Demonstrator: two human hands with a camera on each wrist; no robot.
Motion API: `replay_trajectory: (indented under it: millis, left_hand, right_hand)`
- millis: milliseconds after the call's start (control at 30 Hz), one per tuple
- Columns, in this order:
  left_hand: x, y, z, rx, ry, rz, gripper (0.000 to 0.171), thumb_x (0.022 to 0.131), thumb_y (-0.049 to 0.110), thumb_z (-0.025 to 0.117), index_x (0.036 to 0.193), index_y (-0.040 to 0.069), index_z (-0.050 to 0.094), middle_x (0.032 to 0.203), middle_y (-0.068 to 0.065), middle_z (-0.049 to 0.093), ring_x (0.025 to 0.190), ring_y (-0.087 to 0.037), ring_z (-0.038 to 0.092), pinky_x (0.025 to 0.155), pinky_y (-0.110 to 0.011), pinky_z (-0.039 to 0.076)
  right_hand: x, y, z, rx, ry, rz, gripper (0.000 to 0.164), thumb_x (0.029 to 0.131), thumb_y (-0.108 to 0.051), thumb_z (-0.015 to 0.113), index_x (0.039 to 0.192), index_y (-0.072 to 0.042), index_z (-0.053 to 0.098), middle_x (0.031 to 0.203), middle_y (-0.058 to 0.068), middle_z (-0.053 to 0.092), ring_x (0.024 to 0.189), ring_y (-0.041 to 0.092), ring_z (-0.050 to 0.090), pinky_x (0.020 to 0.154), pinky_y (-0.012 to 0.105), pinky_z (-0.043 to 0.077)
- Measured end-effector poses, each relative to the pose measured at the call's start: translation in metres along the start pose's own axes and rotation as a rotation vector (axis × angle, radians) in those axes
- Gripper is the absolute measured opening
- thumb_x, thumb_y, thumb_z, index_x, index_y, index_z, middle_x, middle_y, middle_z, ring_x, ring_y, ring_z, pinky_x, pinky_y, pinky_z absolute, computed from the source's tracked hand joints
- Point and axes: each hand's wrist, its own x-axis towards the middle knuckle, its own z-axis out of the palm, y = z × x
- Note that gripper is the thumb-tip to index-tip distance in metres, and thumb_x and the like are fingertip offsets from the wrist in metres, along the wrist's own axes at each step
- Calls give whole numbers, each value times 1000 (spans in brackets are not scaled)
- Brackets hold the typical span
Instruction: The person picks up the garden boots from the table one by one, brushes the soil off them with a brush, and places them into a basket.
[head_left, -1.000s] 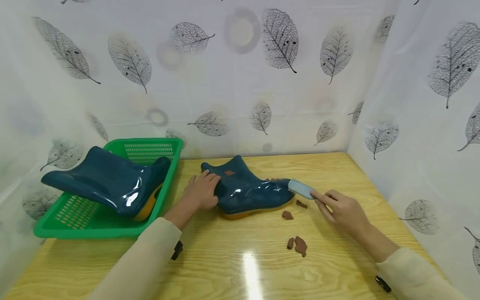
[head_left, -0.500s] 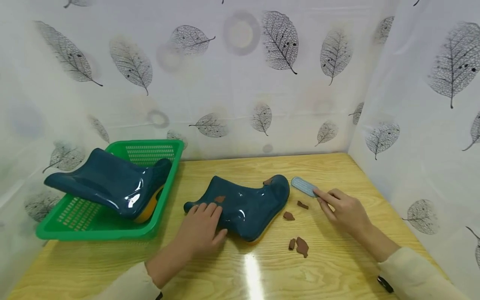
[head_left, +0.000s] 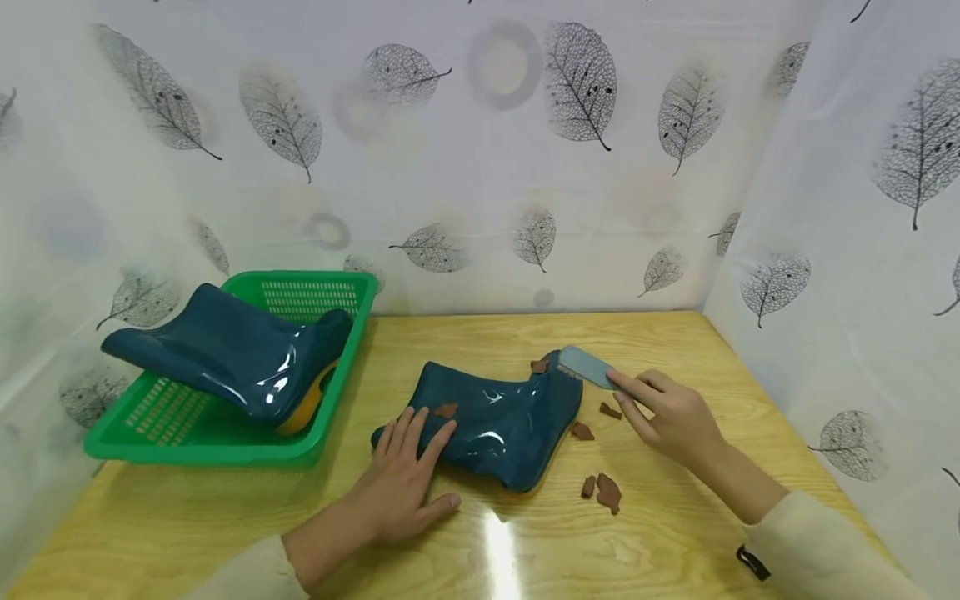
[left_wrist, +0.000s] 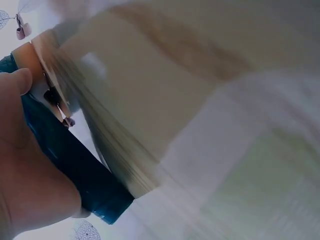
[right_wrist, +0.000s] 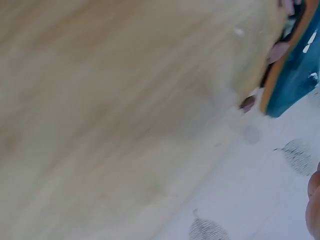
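Note:
A dark blue rubber boot (head_left: 487, 425) with an orange sole lies on its side on the wooden table, toe pointing to the back right. My left hand (head_left: 401, 483) rests on its shaft with the fingers spread. In the left wrist view the left hand (left_wrist: 35, 165) lies against the boot (left_wrist: 75, 160). With thumb and fingers my right hand (head_left: 675, 421) pinches one end of a small light-blue brush (head_left: 587, 365), whose bristles meet the boot's toe. One brown flake (head_left: 446, 410) lies on the shaft and another (head_left: 538, 367) by the toe.
A green basket (head_left: 202, 454) stands at the left with a second blue boot (head_left: 240, 350) leaning in it. Several brown flakes (head_left: 609, 493) lie on the table right of the near boot. A leaf-patterned curtain (head_left: 480, 192) closes off the back and sides.
The boot has turned so its shaft lies nearer me and its toe points away. My left hand has moved nearer with it. The brush lifted off the toe, then came back onto it.

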Motion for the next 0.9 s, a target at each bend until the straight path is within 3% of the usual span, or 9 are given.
replay_trajectory:
  millis: [233,333,467,600,733,900]
  left_hand:
    - [1,0,-1,27,-61,-15,86,92,67,53,158,22,22,159,-30,20,148,-50,17,118,-65,16]
    - [1,3,-2,24,-96,-25,85,92,69,51,158,22,24,158,-33,21,147,-52,18,118,-65,17]
    - [0,5,0,31,-142,-38,87,91,72,48,158,22,25,157,-35,21,146,-54,19,118,-65,17]
    - [1,6,4,71,-150,-40,85,92,72,46,159,23,25,156,-36,23,146,-54,20,118,-65,18]
    - [1,5,3,112,-157,-40,81,95,70,44,158,22,27,155,-37,25,145,-54,23,118,-64,19]
    - [2,6,1,129,-164,-37,79,96,70,39,158,22,29,155,-36,26,145,-52,25,118,-63,19]
  right_hand:
    - [45,-38,20,125,-89,-144,37,105,-33,50,116,-9,75,82,2,61,54,3,44,46,14,35]
    - [59,-53,32,155,-165,-205,27,99,-26,62,118,-11,74,83,0,61,56,3,46,48,14,37]
    - [75,-66,48,168,-270,-257,30,91,-21,72,120,-15,74,81,-2,59,56,3,44,50,14,37]
    - [87,-74,62,168,-387,-280,29,93,-21,70,122,-20,74,81,-3,57,57,3,41,50,15,34]
    - [97,-81,70,136,-481,-283,26,97,-23,66,122,-24,74,86,-2,60,60,4,47,50,15,38]
    - [102,-83,78,18,-549,-346,28,98,-26,64,124,-29,72,95,0,64,63,6,54,53,20,46]
